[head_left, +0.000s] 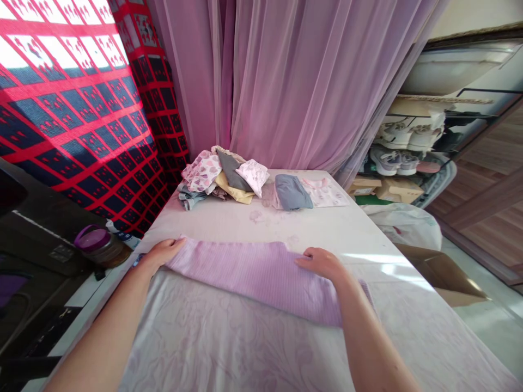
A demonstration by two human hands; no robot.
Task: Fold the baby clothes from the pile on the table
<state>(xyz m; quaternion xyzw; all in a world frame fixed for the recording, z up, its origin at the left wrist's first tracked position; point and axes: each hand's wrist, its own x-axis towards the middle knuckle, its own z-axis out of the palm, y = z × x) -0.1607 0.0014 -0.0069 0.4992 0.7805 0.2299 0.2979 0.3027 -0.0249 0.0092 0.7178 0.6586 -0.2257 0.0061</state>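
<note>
Lilac ribbed pants [253,275], seemingly folded lengthwise, lie flat across the pale flowered bed cover [212,343]. At their left end, my left hand [166,251] pinches the narrow edge between thumb and fingers. My right hand [321,262] grips the upper edge toward the wider right end, its fingers curled on the fabric. Part of that right end is hidden behind my right forearm.
A heap of clothes [223,177] sits at the far edge, beside a folded grey-blue garment [292,191] and a white printed one [324,193]. A purple-lidded jar [100,245] stands left. On the right are a shoe shelf [408,147] and an open cardboard box [441,272].
</note>
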